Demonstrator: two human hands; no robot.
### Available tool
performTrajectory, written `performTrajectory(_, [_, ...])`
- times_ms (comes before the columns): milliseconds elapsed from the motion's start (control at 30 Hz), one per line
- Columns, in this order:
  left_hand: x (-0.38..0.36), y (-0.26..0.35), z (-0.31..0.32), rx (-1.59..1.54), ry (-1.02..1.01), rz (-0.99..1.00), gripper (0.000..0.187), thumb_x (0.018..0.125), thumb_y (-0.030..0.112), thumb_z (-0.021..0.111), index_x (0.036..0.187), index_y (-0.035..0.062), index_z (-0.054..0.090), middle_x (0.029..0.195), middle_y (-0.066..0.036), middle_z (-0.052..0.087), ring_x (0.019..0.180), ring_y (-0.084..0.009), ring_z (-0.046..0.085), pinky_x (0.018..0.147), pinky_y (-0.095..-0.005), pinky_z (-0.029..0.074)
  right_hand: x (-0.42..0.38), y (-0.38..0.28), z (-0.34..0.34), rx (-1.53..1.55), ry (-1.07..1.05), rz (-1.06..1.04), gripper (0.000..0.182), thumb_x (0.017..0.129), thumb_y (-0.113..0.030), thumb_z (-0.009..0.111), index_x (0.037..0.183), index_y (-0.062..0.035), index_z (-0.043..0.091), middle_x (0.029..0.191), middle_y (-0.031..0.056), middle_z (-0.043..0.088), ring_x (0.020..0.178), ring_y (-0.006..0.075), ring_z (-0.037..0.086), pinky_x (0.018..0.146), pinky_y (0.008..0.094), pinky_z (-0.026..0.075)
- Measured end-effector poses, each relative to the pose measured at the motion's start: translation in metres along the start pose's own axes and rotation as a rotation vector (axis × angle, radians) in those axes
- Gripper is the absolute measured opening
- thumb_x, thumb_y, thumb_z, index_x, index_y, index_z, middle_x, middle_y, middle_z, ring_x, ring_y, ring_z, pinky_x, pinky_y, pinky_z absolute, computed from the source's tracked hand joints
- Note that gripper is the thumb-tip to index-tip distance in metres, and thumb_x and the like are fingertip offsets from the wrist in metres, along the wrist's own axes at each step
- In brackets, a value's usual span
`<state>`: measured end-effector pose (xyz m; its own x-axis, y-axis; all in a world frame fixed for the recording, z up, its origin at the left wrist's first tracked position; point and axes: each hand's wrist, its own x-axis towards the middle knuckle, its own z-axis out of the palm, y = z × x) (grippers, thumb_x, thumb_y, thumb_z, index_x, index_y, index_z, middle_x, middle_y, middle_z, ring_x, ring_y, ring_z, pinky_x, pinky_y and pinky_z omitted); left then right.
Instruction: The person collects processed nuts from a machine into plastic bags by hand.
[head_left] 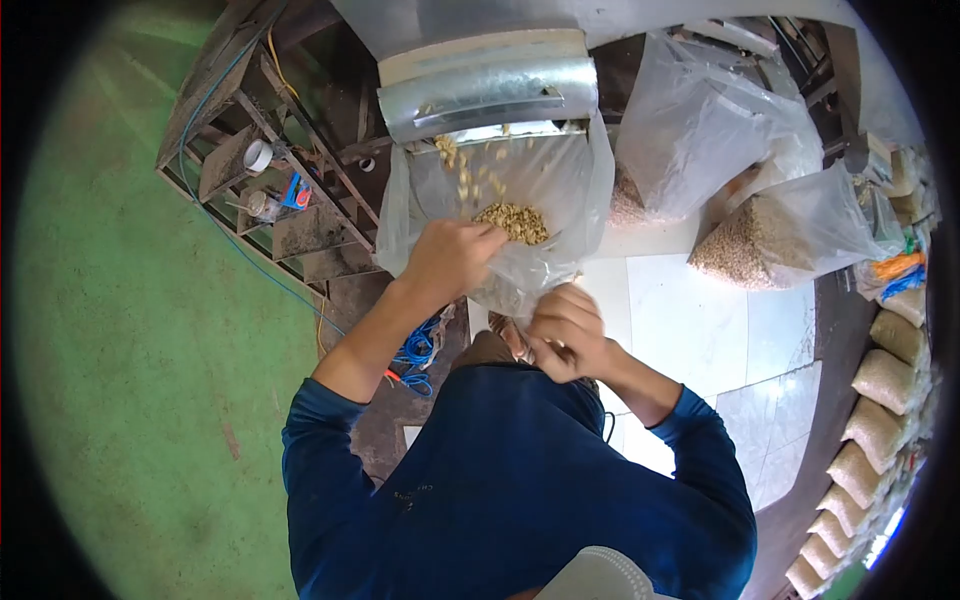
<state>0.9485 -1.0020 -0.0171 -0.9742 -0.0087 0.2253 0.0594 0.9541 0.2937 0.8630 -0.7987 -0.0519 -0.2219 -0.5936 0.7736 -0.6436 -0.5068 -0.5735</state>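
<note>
Pale cap (597, 574), left hand (452, 258), plastic bag (568, 192) gripped just beyond

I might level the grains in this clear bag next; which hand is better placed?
Probably your left hand: it is right beside the pile of grains, while your right hand is farther off, nearer your body.

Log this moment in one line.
left hand: on clear bag | right hand: nearby, blurred | pieces: falling below metal outlet into bag
</note>
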Motion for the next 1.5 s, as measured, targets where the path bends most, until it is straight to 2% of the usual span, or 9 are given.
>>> performTrajectory(200, [0.000, 0.001, -0.003, 0.053, 0.037, -0.028, 0.008, 0.075, 0.012, 0.060, 0.080, 0.0062, 0.059, 0.070, -0.009, 0.061, 0.065, -0.0284, 0.062, 0.056, -0.0402, 0.048, -0.054, 0.070, 0.036, 0.699, -0.146, 1.082, 0.026, 0.094, -0.014, 0.041, 0.083, -0.0004, 0.060, 0.072, 0.0064, 0.060, 0.062, 0.0120, 0.056, 0.055, 0.0260, 0.043])
performTrajectory(400, [-0.002, -0.010, -0.002, 0.000, 0.096, 0.019, 0.013, 0.074, 0.012, 0.063, 0.086, 0.0061, 0.063, 0.077, -0.011, 0.065, 0.071, -0.0295, 0.063, 0.060, -0.0396, 0.049, -0.025, 0.072, 0.029, 0.417, -0.256, 1.335, 0.029, 0.091, -0.013, 0.040, 0.089, -0.0018, 0.067, 0.079, 0.0071, 0.068, 0.061, 0.0128, 0.062, 0.058, 0.0252, 0.049])
performTrajectory(500, [0.000, -0.008, -0.001, -0.143, 0.114, 0.013, 0.015, 0.077, 0.007, 0.062, 0.091, 0.0029, 0.065, 0.084, -0.016, 0.066, 0.073, -0.0353, 0.063, 0.065, -0.0438, 0.050, -0.065, 0.107, 0.054, 0.049, -0.470, 0.850, 0.020, 0.075, -0.018, 0.059, 0.089, -0.0136, 0.073, 0.084, 0.0019, 0.070, 0.070, 0.0147, 0.066, 0.062, 0.0320, 0.052])
performTrajectory(767, [0.001, -0.007, 0.014, -0.155, -0.242, 0.007, 0.023, 0.080, 0.018, 0.061, 0.091, -0.0010, 0.058, 0.082, -0.019, 0.059, 0.081, -0.0370, 0.059, 0.075, -0.0429, 0.045, -0.056, 0.064, 0.047, 0.537, 0.087, 1.253, 0.035, 0.093, -0.034, 0.043, 0.109, -0.0139, 0.066, 0.078, 0.0102, 0.068, 0.059, 0.0175, 0.064, 0.047, 0.0283, 0.046])
performTrajectory(933, [0.005, 0.067, -0.002, -0.337, 0.384, 0.535, 0.044, 0.088, 0.044, 0.058, 0.094, 0.0006, 0.057, 0.088, -0.013, 0.058, 0.080, -0.0305, 0.057, 0.076, -0.0455, 0.043, -0.174, 0.019, 0.038, 0.563, 0.882, 1.295, 0.030, 0.090, -0.034, 0.054, 0.103, -0.0103, 0.069, 0.079, 0.0062, 0.066, 0.056, 0.0143, 0.062, 0.049, 0.0280, 0.047])
performTrajectory(967, [-0.005, 0.093, 0.003, -0.695, 0.384, 0.443, 0.024, 0.080, 0.020, 0.061, 0.092, -0.0006, 0.056, 0.088, -0.015, 0.057, 0.086, -0.0306, 0.057, 0.080, -0.0396, 0.044, -0.207, -0.001, 0.028, 0.346, 0.936, 1.387, 0.032, 0.089, -0.035, 0.055, 0.102, -0.0094, 0.069, 0.076, 0.0051, 0.065, 0.058, 0.0133, 0.061, 0.049, 0.0264, 0.048])
performTrajectory(1133, [-0.004, 0.191, 0.064, -0.903, -0.087, 0.570, 0.025, 0.078, 0.013, 0.064, 0.097, 0.0003, 0.056, 0.091, -0.013, 0.057, 0.086, -0.0286, 0.056, 0.079, -0.0392, 0.045, -0.526, -0.117, 0.054, -0.566, 0.765, 2.271, 0.030, 0.079, -0.025, 0.058, 0.094, -0.0012, 0.068, 0.098, 0.0211, 0.066, 0.095, 0.0330, 0.064, 0.082, 0.0428, 0.050])
performTrajectory(1200, [-0.001, 0.219, 0.098, -0.891, -0.151, 0.637, 0.025, 0.077, 0.011, 0.065, 0.098, 0.0000, 0.057, 0.089, -0.011, 0.058, 0.084, -0.0273, 0.057, 0.077, -0.0372, 0.046, -0.542, -0.196, 0.071, -0.578, 1.217, 2.551, 0.029, 0.076, -0.021, 0.057, 0.093, -0.0003, 0.068, 0.101, 0.0228, 0.065, 0.099, 0.0375, 0.061, 0.085, 0.0427, 0.049])
performTrajectory(1500, [-0.028, 0.177, 0.411, -0.299, -1.110, -0.170, 0.030, 0.087, 0.022, 0.060, 0.105, -0.0017, 0.059, 0.097, -0.013, 0.065, 0.085, -0.0204, 0.062, 0.075, -0.0334, 0.049, -0.645, -0.239, -0.013, 0.104, 1.193, 2.279, 0.035, 0.082, -0.026, 0.060, 0.105, -0.0004, 0.064, 0.088, 0.0133, 0.068, 0.071, 0.0254, 0.067, 0.061, 0.0391, 0.054])
